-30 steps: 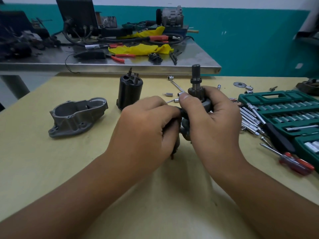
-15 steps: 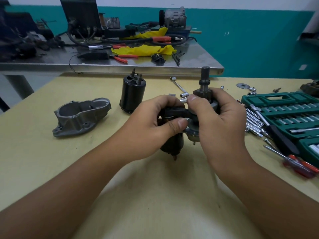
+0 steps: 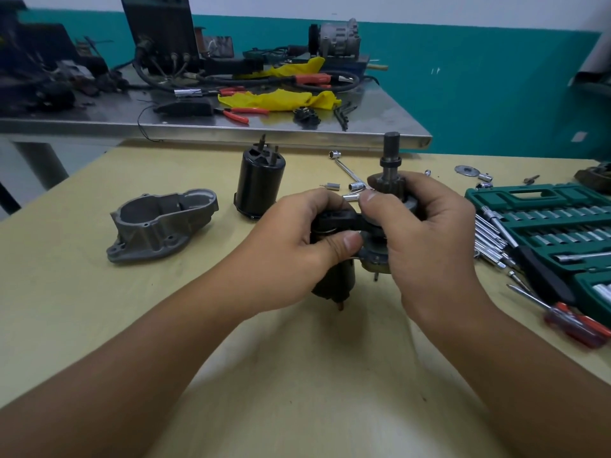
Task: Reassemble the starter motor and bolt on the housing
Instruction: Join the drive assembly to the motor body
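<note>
Two hands share one assembly. My left hand (image 3: pixel 297 246) has its fingers (image 3: pixel 350 241) curled round the dark solenoid (image 3: pixel 334 279) and pinches the black fork lever (image 3: pixel 340 219) at its top. My right hand (image 3: pixel 426 233) wraps its fingers round the drive shaft (image 3: pixel 391 160), thumb pressed at the lever's far end. I hold the shaft upright, just above the worktop (image 3: pixel 99 325), so that the lever can bridge the two parts squarely; I judge I am seating it on the drive.

The grey housing (image 3: pixel 158 226) lies open side up to my left, well apart and not yet fitted. The black motor can (image 3: pixel 258 186) stands behind my left hand, terminals up. Sockets (image 3: pixel 355 186) lie loose beyond my knuckles, and the green socket set (image 3: pixel 545 226) and a red screwdriver (image 3: pixel 575 325) are on my right, near for the bolting.
</note>
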`<state>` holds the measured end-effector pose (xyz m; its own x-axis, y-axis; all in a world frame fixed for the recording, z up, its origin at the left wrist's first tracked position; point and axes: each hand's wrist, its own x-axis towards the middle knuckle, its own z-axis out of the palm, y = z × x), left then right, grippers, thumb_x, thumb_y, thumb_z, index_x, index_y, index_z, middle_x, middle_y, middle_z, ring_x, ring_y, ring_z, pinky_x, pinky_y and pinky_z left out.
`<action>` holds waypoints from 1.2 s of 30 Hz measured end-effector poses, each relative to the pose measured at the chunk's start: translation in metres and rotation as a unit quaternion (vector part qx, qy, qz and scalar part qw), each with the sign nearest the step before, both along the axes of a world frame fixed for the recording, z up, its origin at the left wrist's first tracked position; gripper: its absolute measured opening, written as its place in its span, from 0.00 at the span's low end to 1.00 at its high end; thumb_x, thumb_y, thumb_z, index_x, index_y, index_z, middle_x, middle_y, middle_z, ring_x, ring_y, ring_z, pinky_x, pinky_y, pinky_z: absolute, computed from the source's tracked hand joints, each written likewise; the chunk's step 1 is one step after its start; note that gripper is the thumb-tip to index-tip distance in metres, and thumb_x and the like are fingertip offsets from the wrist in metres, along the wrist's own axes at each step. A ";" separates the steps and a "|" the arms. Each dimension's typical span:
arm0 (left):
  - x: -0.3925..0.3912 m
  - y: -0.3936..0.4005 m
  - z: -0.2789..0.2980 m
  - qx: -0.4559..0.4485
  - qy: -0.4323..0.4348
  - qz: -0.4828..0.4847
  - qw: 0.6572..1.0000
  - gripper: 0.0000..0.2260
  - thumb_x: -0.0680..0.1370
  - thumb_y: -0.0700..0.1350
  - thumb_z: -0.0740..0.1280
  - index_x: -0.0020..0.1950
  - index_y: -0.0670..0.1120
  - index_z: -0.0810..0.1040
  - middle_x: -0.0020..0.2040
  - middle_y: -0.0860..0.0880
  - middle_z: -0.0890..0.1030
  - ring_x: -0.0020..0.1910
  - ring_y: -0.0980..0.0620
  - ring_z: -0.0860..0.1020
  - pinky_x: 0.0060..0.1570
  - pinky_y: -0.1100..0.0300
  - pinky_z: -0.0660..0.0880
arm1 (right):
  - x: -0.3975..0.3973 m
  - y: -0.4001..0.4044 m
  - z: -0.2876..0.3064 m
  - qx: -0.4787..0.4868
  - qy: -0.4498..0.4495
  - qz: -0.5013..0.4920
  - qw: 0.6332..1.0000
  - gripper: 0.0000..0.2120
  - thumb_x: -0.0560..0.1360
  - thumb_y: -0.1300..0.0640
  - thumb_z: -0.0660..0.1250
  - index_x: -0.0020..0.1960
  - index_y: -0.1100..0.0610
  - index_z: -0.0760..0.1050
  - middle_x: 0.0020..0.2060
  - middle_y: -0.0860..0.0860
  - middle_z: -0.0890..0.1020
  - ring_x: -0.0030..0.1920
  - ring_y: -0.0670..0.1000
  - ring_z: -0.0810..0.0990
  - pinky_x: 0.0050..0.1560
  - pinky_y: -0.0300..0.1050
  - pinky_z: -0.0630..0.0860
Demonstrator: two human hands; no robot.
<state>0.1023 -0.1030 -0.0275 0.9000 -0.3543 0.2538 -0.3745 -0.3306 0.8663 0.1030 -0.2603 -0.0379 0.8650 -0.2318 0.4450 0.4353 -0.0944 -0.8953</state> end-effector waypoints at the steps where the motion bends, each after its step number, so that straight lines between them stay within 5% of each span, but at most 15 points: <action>1: 0.000 0.000 0.001 0.002 0.002 0.004 1.000 0.07 0.80 0.40 0.71 0.57 0.47 0.80 0.46 0.52 0.84 0.47 0.57 0.82 0.53 0.57 0.80 | 0.000 0.000 0.000 -0.004 -0.003 -0.002 1.000 0.02 0.70 0.55 0.72 0.42 0.53 0.83 0.34 0.49 0.83 0.40 0.58 0.85 0.40 0.63 0.84; 7: 0.000 -0.001 0.004 0.024 -0.013 0.014 1.000 0.07 0.79 0.41 0.72 0.55 0.50 0.81 0.45 0.53 0.84 0.47 0.55 0.83 0.53 0.52 0.80 | 0.000 -0.002 -0.002 -0.051 -0.021 -0.013 0.998 0.04 0.71 0.52 0.72 0.43 0.52 0.82 0.36 0.51 0.82 0.41 0.59 0.83 0.42 0.63 0.82; 13: -0.001 0.010 0.003 -0.006 -0.004 -0.005 1.000 0.07 0.80 0.39 0.70 0.57 0.49 0.81 0.48 0.52 0.84 0.50 0.54 0.83 0.56 0.52 0.81 | 0.003 -0.021 0.007 -0.154 -0.049 0.097 0.982 0.11 0.74 0.46 0.72 0.50 0.53 0.82 0.41 0.54 0.83 0.43 0.55 0.84 0.42 0.58 0.83; 17: -0.003 0.011 0.002 -0.027 0.007 -0.006 1.000 0.08 0.81 0.36 0.68 0.56 0.46 0.81 0.48 0.48 0.85 0.51 0.52 0.84 0.57 0.52 0.81 | 0.003 -0.019 0.004 -0.079 -0.048 0.186 0.978 0.10 0.75 0.50 0.70 0.52 0.55 0.80 0.44 0.56 0.82 0.44 0.50 0.83 0.43 0.41 0.81; 27: -0.006 -0.001 -0.003 -0.018 -0.035 0.046 0.998 0.07 0.80 0.36 0.69 0.57 0.46 0.81 0.48 0.49 0.84 0.51 0.49 0.83 0.56 0.45 0.79 | 0.003 -0.014 0.002 -0.020 -0.031 0.150 0.988 0.05 0.73 0.55 0.73 0.48 0.55 0.82 0.38 0.52 0.83 0.40 0.48 0.83 0.40 0.40 0.80; 36: -0.001 0.014 -0.001 -0.057 -0.014 -0.028 0.998 0.11 0.77 0.40 0.73 0.58 0.43 0.82 0.50 0.46 0.85 0.52 0.49 0.85 0.57 0.48 0.82 | -0.001 -0.007 0.004 -0.009 -0.031 0.135 0.990 0.03 0.73 0.59 0.71 0.46 0.57 0.82 0.36 0.50 0.82 0.38 0.47 0.83 0.36 0.39 0.79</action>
<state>0.1008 -0.0891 -0.0289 0.8720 -0.3708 0.3195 -0.4134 -0.2086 0.8863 0.1022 -0.2675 -0.0339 0.8648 0.0136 0.5020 0.5018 0.0168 -0.8648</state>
